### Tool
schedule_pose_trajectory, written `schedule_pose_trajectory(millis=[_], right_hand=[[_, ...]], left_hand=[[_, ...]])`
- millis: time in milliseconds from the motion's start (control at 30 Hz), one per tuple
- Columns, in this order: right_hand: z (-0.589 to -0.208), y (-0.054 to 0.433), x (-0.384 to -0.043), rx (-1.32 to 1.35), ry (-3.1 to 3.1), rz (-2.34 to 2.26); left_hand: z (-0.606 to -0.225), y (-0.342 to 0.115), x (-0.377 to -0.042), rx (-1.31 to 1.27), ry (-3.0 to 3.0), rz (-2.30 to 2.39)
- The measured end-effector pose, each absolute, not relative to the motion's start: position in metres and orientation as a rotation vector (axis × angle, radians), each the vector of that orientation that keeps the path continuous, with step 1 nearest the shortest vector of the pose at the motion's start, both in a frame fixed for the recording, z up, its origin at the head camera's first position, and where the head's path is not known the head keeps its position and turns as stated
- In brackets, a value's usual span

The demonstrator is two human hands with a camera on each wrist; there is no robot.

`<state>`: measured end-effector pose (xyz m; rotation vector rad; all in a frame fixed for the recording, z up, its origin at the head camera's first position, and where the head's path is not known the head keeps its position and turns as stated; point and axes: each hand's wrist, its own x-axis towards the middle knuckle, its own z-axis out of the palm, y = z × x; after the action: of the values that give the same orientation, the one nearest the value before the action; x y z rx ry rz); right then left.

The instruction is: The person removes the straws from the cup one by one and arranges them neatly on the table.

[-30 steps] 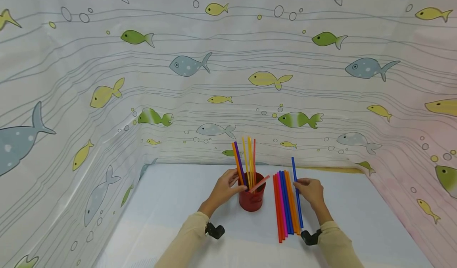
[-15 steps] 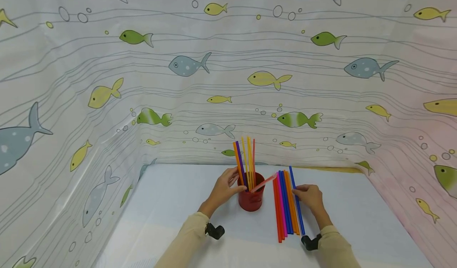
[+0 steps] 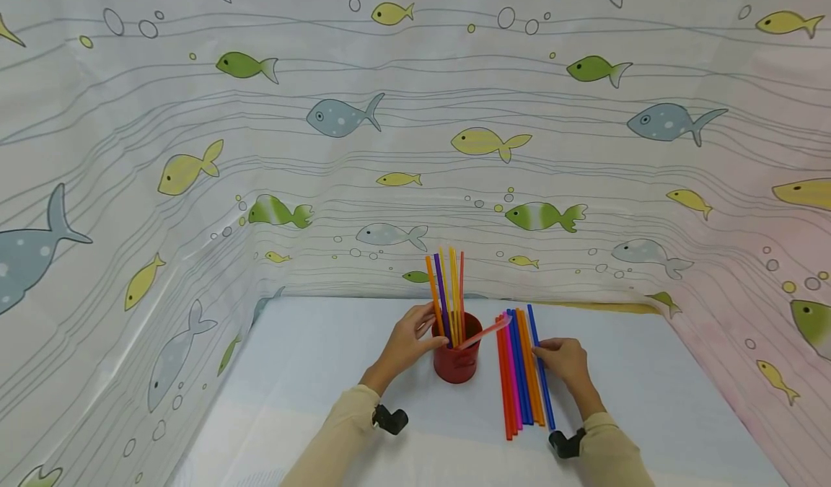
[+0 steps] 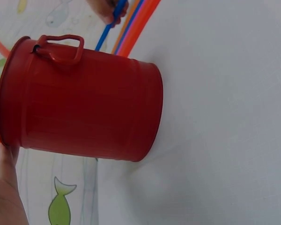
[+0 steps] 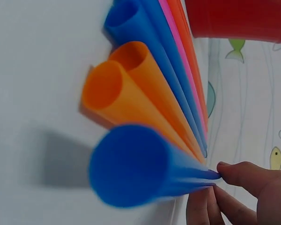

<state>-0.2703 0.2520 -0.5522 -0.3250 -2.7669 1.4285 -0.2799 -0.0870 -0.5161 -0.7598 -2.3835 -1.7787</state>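
At the middle of the table, my left hand [image 3: 407,339] grips the rim of a small red metal bucket [image 3: 456,366], which stands upright. Orange, purple, yellow and red straws [image 3: 454,292] poke up out of it, while a pale red straw [image 3: 485,330] leans over its right rim. My right hand [image 3: 566,361] pinches a blue straw [image 3: 544,386] between thumb and fingers. That straw is alongside a row of red, pink, blue and orange straws [image 3: 519,379] lying side by side. In the right wrist view, the blue straw's open end [image 5: 131,166] faces the camera.
The white table [image 3: 311,371] is bounded by a fish-patterned sheet [image 3: 415,205] at the back and both sides. Each wrist carries a black camera mount [image 3: 391,420]. A wire handle [image 4: 61,51] sticks out from the bucket's side.
My right hand has come down and slightly nearer with the blue straw, bringing it beside the row. The pale red straw has tipped further right, over the row's far ends. My left hand stays put.
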Motion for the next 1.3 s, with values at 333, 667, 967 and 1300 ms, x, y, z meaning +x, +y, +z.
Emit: schedule_pose_trajectory(millis=[333, 667, 967, 1300], right_hand=[[-0.556, 0.254, -0.267, -0.295, -2.752, 1.482], [-0.558, 0.255, -0.265, -0.318, -2.751, 1.462], [-0.551, 0.254, -0.265, -0.305, -2.739, 1.420], [-0.534, 0.246, -0.272, -0.197, -2.703, 1.374]], left_hand=[[-0.517, -0.087, -0.280, -0.752, -2.389, -1.782], [-0.519, -0.087, -0.281, -0.766, -2.374, -1.793], [-0.517, -0.088, -0.280, -0.789, -2.362, -1.782], [-0.518, -0.087, -0.280, -0.767, -2.380, -1.769]])
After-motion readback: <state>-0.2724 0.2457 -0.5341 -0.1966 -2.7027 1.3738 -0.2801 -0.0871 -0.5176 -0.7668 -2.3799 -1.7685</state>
